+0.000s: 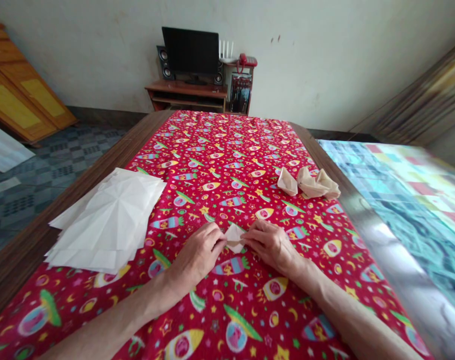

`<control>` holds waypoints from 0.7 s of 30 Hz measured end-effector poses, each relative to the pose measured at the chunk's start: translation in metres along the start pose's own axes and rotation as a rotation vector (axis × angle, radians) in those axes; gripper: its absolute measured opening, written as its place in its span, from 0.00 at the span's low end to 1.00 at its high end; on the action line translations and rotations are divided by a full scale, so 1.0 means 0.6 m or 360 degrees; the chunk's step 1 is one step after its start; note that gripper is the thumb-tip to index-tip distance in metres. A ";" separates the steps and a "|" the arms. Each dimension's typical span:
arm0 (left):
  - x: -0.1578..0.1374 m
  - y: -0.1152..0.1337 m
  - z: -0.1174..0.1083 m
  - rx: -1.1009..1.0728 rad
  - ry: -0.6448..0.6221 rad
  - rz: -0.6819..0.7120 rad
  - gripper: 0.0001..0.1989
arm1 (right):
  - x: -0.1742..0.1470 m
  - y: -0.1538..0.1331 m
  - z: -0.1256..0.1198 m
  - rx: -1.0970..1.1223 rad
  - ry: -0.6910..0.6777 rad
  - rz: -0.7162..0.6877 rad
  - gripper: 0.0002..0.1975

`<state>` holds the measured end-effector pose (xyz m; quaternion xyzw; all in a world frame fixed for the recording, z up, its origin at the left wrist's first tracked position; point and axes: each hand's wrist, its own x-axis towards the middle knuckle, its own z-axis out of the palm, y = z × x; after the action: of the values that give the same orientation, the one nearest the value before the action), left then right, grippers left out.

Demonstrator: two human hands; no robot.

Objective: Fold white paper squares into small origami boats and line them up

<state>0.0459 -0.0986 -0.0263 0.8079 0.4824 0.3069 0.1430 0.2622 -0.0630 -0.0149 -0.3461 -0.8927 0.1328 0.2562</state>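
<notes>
Between my two hands is a small piece of folded white paper (235, 235), just above or on the red patterned cloth. The fingers of my left hand (202, 247) pinch its left corner. On the other side, my right hand (272, 245) pinches the right corner between thumb and fingers. The paper's middle shows a pointed upper flap and a lower point; its outer corners are hidden by my fingertips. A stack of creased white paper sheets (110, 215) lies to the left. Several folded paper shapes (317, 183) stand together at the right, beyond my right hand.
The red cloth (227, 150) covers the middle of a wooden table (110, 155). Past its far end stands a desk (189, 90) with a monitor (191, 52), speakers and a red telephone (246, 61). A bed (400, 200) is at the right, a wooden cabinet (24, 90) at the left.
</notes>
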 end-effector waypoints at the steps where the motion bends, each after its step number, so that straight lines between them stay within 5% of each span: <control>1: 0.001 -0.001 0.001 0.0001 -0.0005 -0.0028 0.06 | 0.000 0.000 0.001 0.0053 -0.0007 0.0071 0.09; 6: 0.003 0.002 -0.004 0.0182 -0.0075 -0.0122 0.04 | -0.002 -0.009 0.007 0.0116 0.0017 0.0310 0.07; 21: 0.026 0.017 -0.009 0.0498 -0.0156 -0.0200 0.13 | 0.012 -0.031 0.008 -0.0276 -0.0113 0.0436 0.12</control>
<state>0.0550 -0.0905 -0.0115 0.8024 0.5664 0.1787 0.0577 0.2447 -0.0721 -0.0086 -0.4805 -0.8538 0.1011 0.1730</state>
